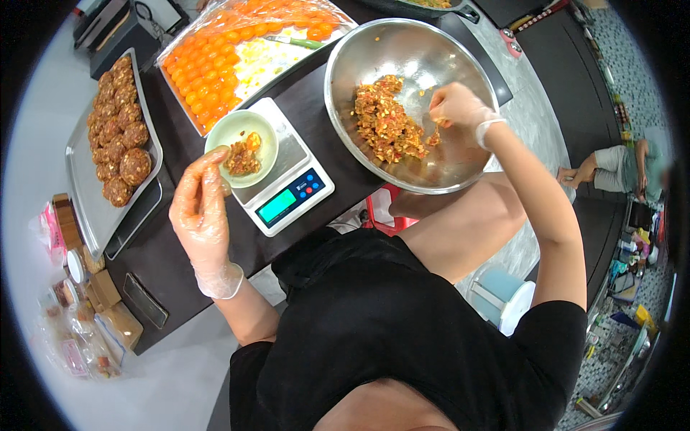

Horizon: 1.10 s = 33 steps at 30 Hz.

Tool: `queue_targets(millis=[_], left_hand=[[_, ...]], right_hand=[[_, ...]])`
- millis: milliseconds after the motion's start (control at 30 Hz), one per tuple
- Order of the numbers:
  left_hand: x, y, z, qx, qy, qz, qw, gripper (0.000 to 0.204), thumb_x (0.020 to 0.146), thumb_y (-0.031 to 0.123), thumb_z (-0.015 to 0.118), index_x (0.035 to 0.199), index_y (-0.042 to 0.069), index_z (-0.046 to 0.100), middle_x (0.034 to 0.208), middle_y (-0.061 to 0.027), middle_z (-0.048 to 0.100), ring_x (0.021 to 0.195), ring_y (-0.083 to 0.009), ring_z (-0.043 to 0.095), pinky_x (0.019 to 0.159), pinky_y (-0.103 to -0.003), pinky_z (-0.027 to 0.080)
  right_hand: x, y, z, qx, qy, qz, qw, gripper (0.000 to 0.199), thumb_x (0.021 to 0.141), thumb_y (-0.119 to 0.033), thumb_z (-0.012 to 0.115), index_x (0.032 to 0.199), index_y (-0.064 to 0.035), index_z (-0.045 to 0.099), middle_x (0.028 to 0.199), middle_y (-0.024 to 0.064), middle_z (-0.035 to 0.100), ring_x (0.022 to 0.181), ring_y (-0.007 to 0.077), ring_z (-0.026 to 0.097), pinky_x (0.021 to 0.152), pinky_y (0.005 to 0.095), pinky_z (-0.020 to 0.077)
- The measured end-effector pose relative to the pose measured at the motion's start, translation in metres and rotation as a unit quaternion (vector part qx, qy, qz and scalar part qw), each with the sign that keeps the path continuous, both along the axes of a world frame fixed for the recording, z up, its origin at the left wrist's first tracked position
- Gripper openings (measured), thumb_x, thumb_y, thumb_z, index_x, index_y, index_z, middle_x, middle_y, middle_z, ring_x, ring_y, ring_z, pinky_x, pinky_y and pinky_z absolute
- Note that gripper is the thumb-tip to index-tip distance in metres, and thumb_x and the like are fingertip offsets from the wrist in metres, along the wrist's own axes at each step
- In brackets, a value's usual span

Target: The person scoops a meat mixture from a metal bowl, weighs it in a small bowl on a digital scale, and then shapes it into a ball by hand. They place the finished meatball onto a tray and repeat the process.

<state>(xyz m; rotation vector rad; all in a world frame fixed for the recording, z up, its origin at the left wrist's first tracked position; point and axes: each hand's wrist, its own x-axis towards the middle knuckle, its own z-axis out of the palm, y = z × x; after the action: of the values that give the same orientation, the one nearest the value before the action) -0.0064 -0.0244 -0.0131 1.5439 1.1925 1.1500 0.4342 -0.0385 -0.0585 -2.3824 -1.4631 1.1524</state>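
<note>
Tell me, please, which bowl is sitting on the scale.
The small pale green bowl by the left hand: it sits on the white scale, while the large steel bowl is off to the right.

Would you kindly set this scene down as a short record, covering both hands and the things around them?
left hand: clear-gloved, at the left rim of the small round pale-green bowl; contact unclear
right hand: clear-gloved, over the large round steel bowl; grip unclear
scale: white digital scale with lit green display, under the pale-green bowl
pale-green bowl contents: brown crumbly mixture, orange piece
steel bowl contents: larger heap of similar mixture
far tray: silver-rimmed rectangular tray, orange round pieces, green-handled tool
left tray: silver metal tray, brown balls
</note>
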Motion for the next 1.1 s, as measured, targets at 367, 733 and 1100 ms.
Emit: queue_targets(millis=[367,733,1100], left_hand=[[-0.028,0.004,-0.003,0.019,0.035,0.09,0.995,0.022,0.098,0.015,0.056,0.109,0.002,0.069,0.07,0.0047,0.05,0.061,-0.0012,0.038,0.052,-0.017,0.027],[-0.051,-0.005,-0.008,-0.028,-0.01,0.109,0.994,0.017,0.096,0.009,0.058,0.107,0.0,0.068,0.079,0.0035,0.056,0.067,-0.0029,0.044,0.06,-0.018,0.038],[-0.052,-0.005,-0.005,-0.002,0.007,0.109,0.994,0.021,0.099,0.014,0.055,0.108,0.0,0.068,0.07,0.0051,0.048,0.062,-0.0013,0.038,0.053,-0.017,0.027]], right_hand=[[-0.183,0.072,0.091,0.116,0.165,0.243,0.949,0.015,0.073,-0.01,0.068,0.084,-0.0011,0.068,0.074,0.006,0.067,0.068,0.0127,0.064,0.063,0.0264,0.052],[-0.305,0.093,0.039,0.207,-0.044,0.443,0.871,0.022,0.067,-0.01,0.071,0.089,-0.0044,0.073,0.088,0.0185,0.069,0.084,0.0333,0.068,0.079,0.0379,0.0532],[-0.28,0.111,0.064,0.104,0.084,0.327,0.936,0.026,0.08,-0.009,0.066,0.104,-0.0016,0.072,0.091,0.0119,0.072,0.075,0.0165,0.068,0.072,0.0285,0.0548]])
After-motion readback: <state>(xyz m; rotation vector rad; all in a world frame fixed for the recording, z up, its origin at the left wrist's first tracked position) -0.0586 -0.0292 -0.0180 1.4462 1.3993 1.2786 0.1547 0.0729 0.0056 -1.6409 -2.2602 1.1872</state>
